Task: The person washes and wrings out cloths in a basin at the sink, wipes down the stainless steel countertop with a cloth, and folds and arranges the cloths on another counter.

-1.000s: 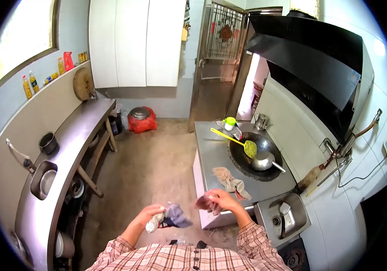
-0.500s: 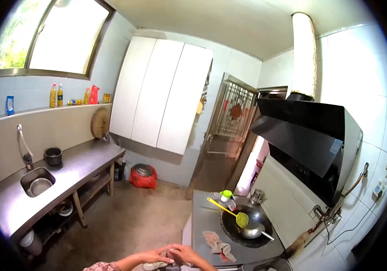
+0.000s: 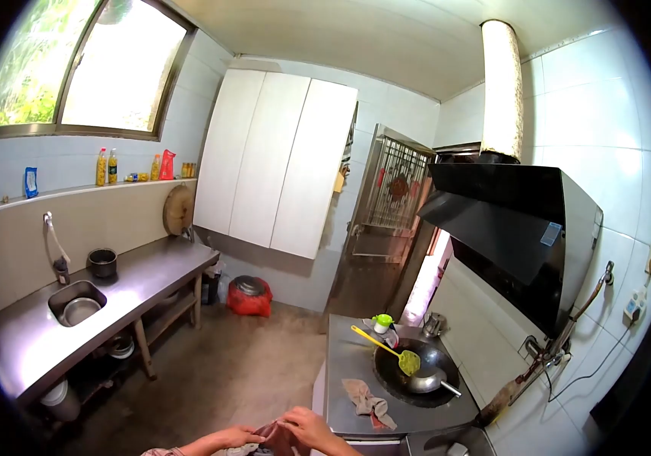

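At the bottom edge of the head view, a brownish-red cloth (image 3: 281, 438) is stretched between my two hands. My left hand (image 3: 232, 438) is closed on its left side, fingers pinched at the fabric. On the other side my right hand (image 3: 309, 427) grips the upper edge of the same cloth. Its lower part is cut off by the frame. To the right, a crumpled beige rag (image 3: 367, 401) lies on the stove counter (image 3: 343, 357). Behind it sits a black wok (image 3: 436, 356) holding a yellow slotted spatula (image 3: 409, 362) and a metal ladle (image 3: 426, 382).
A white cup with a green lid (image 3: 382, 324) and a metal pot (image 3: 434, 324) stand behind the wok, under the range hood (image 3: 508, 235). Across the floor, a steel counter (image 3: 139, 281) has a sink (image 3: 76, 304). A red bag (image 3: 253, 299) sits by the wall.
My hands, close together before, have moved apart, and the cloth now shows spread between them. The view has shifted slightly.
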`<state>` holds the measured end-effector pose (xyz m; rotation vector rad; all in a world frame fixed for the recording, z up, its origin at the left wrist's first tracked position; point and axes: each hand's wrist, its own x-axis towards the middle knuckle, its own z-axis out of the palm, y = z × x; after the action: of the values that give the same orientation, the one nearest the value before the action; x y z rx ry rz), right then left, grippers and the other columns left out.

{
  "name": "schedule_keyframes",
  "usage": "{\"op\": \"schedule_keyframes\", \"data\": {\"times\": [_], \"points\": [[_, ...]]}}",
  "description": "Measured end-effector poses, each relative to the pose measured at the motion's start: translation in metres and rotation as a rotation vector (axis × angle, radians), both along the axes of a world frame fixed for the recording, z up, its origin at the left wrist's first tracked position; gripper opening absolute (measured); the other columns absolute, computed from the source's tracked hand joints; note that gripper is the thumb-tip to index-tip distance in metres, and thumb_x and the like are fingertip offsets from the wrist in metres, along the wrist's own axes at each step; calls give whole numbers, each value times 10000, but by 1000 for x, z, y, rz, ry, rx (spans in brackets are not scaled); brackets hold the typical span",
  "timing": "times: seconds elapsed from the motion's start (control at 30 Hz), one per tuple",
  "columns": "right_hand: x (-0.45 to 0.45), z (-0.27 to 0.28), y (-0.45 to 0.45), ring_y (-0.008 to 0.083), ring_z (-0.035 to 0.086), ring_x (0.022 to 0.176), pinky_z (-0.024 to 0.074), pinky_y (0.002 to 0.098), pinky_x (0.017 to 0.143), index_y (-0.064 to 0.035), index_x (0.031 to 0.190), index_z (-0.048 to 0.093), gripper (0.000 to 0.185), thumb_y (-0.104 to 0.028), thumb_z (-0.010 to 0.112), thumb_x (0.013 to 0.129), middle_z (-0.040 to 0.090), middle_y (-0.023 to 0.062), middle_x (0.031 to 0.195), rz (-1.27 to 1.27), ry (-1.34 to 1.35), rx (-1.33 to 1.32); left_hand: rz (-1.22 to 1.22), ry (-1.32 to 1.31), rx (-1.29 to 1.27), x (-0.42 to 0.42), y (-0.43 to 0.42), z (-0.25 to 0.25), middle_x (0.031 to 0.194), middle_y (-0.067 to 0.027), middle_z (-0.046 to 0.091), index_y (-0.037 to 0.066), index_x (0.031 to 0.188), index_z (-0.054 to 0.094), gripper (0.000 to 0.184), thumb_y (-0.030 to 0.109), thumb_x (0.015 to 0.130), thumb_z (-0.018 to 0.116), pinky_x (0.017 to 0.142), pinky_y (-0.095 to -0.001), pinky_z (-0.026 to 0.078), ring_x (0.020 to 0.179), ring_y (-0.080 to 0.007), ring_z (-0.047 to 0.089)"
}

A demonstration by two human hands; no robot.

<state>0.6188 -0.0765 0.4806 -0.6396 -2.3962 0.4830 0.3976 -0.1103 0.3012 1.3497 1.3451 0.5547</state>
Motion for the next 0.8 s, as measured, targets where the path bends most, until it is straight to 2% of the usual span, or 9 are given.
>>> {"op": "schedule_keyframes", "data": {"times": [0.17, 0.23, 0.3, 0.33, 0.37, 0.57, 0.63, 0.7, 0.8], "points": [[20, 10, -7, 329, 594, 810, 482, 394, 696, -64, 896, 668, 227, -282, 620, 852, 611, 140, 837, -2, -41, -99, -38, 285, 61, -11, -3, -15, 988, -93, 688, 157, 1080, 685, 406, 481, 861, 576, 844, -350, 471, 904, -210, 624], [36, -17, 14, 347, 597, 820, 480, 410, 699, -57, 873, 664, 224, -274, 625, 839, 619, 157, 844, -53, -211, -72, -141, 611, 177, -10, -19, 64, 917, -105, 696, 135, 1129, 657, 293, 294, 886, 618, 794, -344, 488, 848, -196, 635], [52, -32, 25, 376, 595, 824, 480, 426, 707, -54, 872, 662, 210, -256, 614, 834, 628, 179, 849, -90, -349, -157, 72, 537, 249, -34, -5, 34, 908, -123, 687, 121, 910, 718, 236, 313, 893, 582, 749, -384, 496, 805, -265, 640], [55, -32, 20, 375, 602, 822, 488, 435, 707, -57, 874, 662, 225, -272, 611, 836, 630, 173, 854, -116, -336, -152, 76, 602, 284, -43, 3, 35, 893, -126, 686, 123, 921, 711, 219, 304, 884, 594, 736, -389, 494, 798, -282, 642], [56, -31, 17, 374, 609, 819, 497, 443, 708, -59, 877, 663, 239, -289, 609, 838, 633, 167, 860, -145, -323, -147, 134, 555, 280, -42, -2, 67, 969, -170, 658, 139, 934, 695, 310, 410, 855, 565, 785, -444, 495, 902, -364, 621], [50, -44, 16, 371, 602, 800, 476, 442, 684, -60, 842, 663, 249, -306, 624, 827, 630, 168, 814, -236, -354, -279, 317, 540, 254, -34, 22, 149, 953, -151, 667, 163, 973, 692, 267, 358, 819, 593, 796, -401, 502, 920, -337, 630], [46, -43, 24, 364, 581, 735, 463, 429, 650, -46, 809, 640, 232, -269, 606, 861, 601, 176, 756, -155, -86, -93, 336, 522, 265, -40, 38, 148, 953, -150, 670, 169, 980, 695, 267, 357, 819, 595, 802, -399, 501, 920, -334, 633], [37, -39, 30, 364, 574, 718, 459, 426, 635, -41, 819, 609, 210, -242, 597, 876, 593, 171, 748, -199, -19, -103, 341, 541, 314, -47, 53, 146, 900, -164, 666, 105, 956, 682, 231, 278, 837, 586, 751, -374, 496, 854, -328, 642], [27, -43, 36, 368, 576, 715, 460, 425, 624, -44, 841, 585, 193, -234, 604, 872, 584, 172, 754, -185, -45, -222, 328, 551, 328, -56, 80, 144, 896, -161, 668, 110, 962, 683, 228, 276, 840, 586, 752, -379, 493, 861, -325, 642]]}}
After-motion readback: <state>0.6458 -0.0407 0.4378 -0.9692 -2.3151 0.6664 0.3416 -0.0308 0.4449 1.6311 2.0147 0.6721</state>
